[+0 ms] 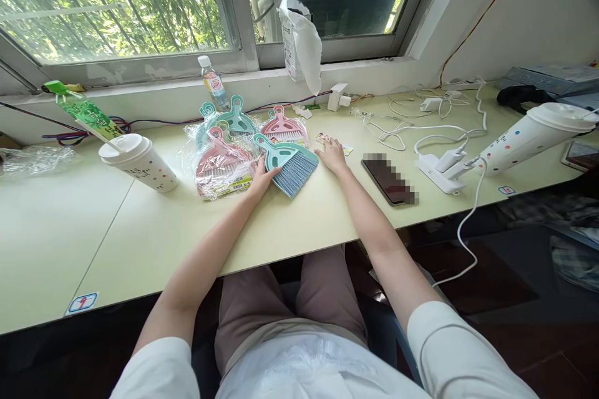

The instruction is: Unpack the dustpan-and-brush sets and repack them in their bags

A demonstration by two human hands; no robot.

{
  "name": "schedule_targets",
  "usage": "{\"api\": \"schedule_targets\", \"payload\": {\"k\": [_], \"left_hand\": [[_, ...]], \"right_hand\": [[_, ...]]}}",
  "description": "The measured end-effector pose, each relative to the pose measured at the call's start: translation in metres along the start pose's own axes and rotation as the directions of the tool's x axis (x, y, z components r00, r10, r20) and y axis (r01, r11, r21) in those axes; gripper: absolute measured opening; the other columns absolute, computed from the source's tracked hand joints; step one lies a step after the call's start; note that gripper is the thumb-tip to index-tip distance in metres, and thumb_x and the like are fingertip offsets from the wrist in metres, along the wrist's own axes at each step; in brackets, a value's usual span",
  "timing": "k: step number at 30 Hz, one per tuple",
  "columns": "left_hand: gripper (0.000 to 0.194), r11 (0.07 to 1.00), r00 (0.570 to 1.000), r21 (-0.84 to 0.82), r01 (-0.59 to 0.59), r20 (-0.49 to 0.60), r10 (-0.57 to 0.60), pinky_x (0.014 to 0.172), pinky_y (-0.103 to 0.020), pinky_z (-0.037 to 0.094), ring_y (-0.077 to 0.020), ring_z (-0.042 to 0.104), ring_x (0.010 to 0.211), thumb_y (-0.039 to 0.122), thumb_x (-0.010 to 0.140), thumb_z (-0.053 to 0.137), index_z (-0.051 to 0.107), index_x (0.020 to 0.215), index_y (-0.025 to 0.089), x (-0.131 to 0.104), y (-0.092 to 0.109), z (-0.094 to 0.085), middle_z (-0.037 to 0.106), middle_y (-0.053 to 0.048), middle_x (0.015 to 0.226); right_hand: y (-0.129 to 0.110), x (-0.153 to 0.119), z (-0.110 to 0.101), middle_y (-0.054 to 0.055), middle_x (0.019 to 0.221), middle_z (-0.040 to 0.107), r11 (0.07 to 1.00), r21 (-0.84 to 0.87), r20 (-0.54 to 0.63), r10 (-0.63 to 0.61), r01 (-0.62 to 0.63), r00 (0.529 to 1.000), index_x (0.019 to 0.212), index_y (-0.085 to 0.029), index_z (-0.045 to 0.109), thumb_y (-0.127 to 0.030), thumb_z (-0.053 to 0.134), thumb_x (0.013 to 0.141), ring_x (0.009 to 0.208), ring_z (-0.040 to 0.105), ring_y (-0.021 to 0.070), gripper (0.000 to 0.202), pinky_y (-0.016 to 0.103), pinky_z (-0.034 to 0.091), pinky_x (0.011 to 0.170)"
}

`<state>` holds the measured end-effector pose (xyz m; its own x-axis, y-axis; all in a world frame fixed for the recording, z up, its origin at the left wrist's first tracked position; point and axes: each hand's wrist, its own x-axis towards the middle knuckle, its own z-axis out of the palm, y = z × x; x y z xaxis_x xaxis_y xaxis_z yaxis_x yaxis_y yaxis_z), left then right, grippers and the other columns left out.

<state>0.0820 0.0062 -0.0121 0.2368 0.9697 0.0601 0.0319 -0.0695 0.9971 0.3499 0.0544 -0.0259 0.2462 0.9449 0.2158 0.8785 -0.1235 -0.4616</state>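
My left hand (pixel 263 181) grips a small teal dustpan with a brush (pixel 294 169) nested in it, its grey-blue bristles toward me. The set lies tilted over the table, handle to the upper left. My right hand (pixel 333 156) rests to its right, fingers stretched out over small printed paper labels (pixel 347 150), which it partly covers. Left of my left hand lies a plastic-wrapped pink dustpan set (pixel 224 165). Behind are another pink set (pixel 282 124) and teal sets (pixel 236 120), some in clear wrap.
A white cup with a straw (pixel 138 162) and a green-labelled bottle (pixel 87 112) stand left. Behind the sets is a clear bottle (pixel 215 84). At right are a phone (pixel 388 181), a white power strip (pixel 442 173) with cables, and a large white cup (pixel 528 137).
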Motion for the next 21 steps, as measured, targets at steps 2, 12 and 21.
{"api": "schedule_targets", "payload": {"k": [2, 12, 21], "left_hand": [[0.077, 1.000, 1.000, -0.018, 0.018, 0.011, -0.018, 0.105, -0.045, 0.050, -0.0280, 0.056, 0.125, 0.035, 0.078, 0.069, 0.037, 0.147, 0.028, -0.001, 0.001, 0.000, 0.055, -0.009, 0.138], [0.079, 0.997, 0.999, -0.064, 0.034, 0.009, -0.034, 0.106, -0.046, 0.048, -0.0294, 0.054, 0.128, 0.032, 0.077, 0.070, 0.036, 0.148, 0.029, -0.005, 0.006, 0.003, 0.057, -0.009, 0.135], [0.077, 0.999, 0.999, -0.035, 0.037, 0.020, -0.036, 0.106, -0.047, 0.049, -0.0297, 0.056, 0.126, 0.033, 0.078, 0.069, 0.037, 0.148, 0.027, -0.006, 0.009, 0.003, 0.058, -0.010, 0.133]], "right_hand": [[0.001, 0.000, 0.001, 0.018, 0.146, 0.053, 0.999, 0.030, 0.001, -0.015, 0.015, 1.000, 0.134, -0.009, 0.060, -0.030, 0.056, 0.092, 0.137, 0.044, 0.0294, 0.046, 0.041, 0.033, 0.114], [0.002, -0.003, -0.010, 0.016, 0.137, 0.062, 0.993, 0.101, -0.087, 0.070, -0.061, 0.994, 0.130, -0.016, 0.063, -0.011, 0.041, 0.091, 0.134, 0.049, 0.0266, 0.045, 0.050, 0.035, 0.113], [0.004, -0.001, -0.001, 0.021, 0.160, 0.034, 0.982, -0.092, 0.005, 0.165, -0.164, 0.986, 0.143, -0.010, 0.050, -0.030, 0.044, 0.099, 0.149, 0.028, 0.0345, 0.049, 0.055, 0.018, 0.119]]}}
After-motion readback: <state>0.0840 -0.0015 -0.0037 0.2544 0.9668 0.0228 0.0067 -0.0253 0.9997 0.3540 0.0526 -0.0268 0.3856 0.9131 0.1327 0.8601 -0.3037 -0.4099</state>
